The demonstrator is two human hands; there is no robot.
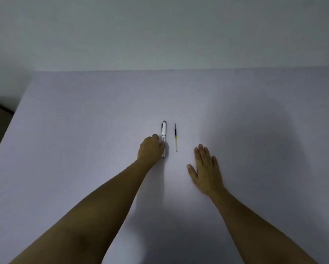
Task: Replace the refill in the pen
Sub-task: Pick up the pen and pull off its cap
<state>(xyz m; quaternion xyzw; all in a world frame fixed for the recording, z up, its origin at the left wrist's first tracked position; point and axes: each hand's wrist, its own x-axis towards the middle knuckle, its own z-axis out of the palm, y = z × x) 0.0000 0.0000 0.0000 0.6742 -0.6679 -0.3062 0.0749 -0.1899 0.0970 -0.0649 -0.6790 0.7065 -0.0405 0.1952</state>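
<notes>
Left hand: we see the left hand [150, 148] curled loosely against the pen [164, 139], fingertips touching the near half of its barrel from the left; it is closing on it but we judge the pen not yet lifted.
Right hand: the right hand [205, 169] lies flat, palm down, fingers spread a little, holding nothing, near the pen's right side and nearer to us.
Pen: white body with a dark clip at the far end, lying lengthwise on the worktop [83, 121], pointing away from us, in one piece.
Refill: the spare refill [176, 137] lies just right of the pen and parallel to it, apart from it, dark at the far end, with a yellow band and a pale near end; neither hand touches it.
Progress: we reckon this is the very start, with nothing opened and nothing swapped.
Left to do: we expect opening the pen, drawing out the old refill, sliding this one in and closing up.
</notes>
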